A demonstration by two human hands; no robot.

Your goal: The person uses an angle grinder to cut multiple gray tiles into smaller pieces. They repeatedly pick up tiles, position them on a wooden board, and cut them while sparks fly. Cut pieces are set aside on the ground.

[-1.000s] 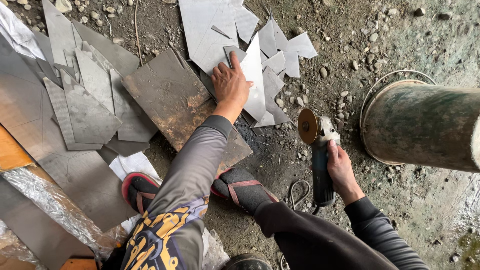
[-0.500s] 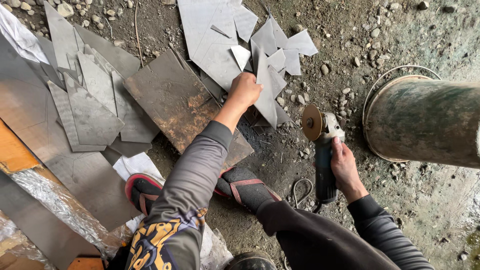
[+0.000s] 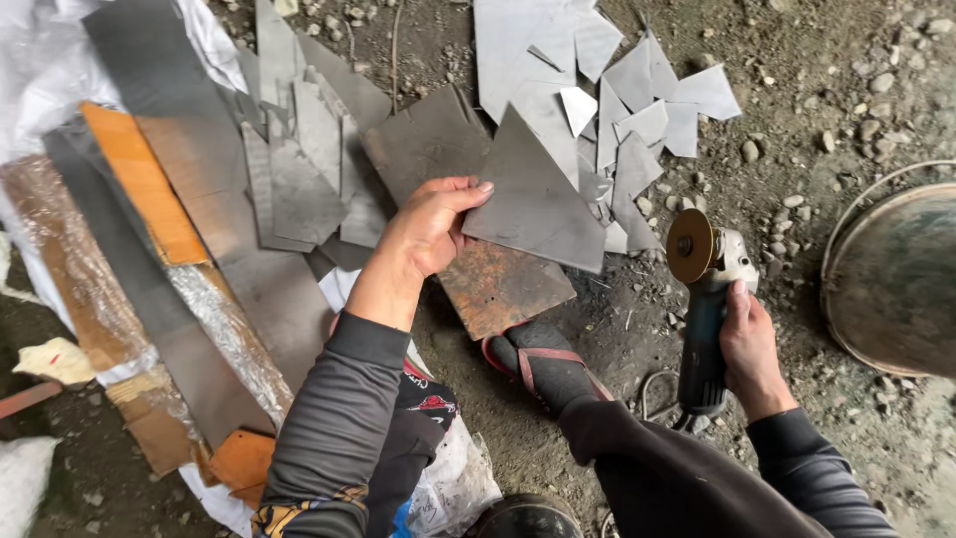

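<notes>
The left hand (image 3: 430, 231) is closed on a grey triangular piece of sheet metal (image 3: 533, 199), thumb on top and fingers under its left edge, holding it lifted and tilted above a rusty rectangular plate (image 3: 488, 284) that lies flat on the dirt. The triangle's point aims up the frame and its long edge runs down toward the right, covering part of the rusty plate. The right hand (image 3: 749, 347) is wrapped around the dark blue-green body of an angle grinder (image 3: 705, 299), gripping it firmly; the grinder's orange-brown disc (image 3: 689, 246) faces up and left, just beside the lower right edge of the held triangle but apart from it. A foot in a dark sock and red-strapped sandal (image 3: 543, 364) rests on the lower corner of the rusty plate. Above the triangle lies a scatter of pale grey metal offcuts (image 3: 637, 110), mostly triangles, overlapping each other on the gravel. To the left, long metal strips (image 3: 199, 199), an orange board (image 3: 144, 179) and a foil-wrapped length (image 3: 224, 334) lie side by side on white sacking (image 3: 45, 60). At the right edge sits a round rusty drum (image 3: 896, 279), well apart from the grinder
</notes>
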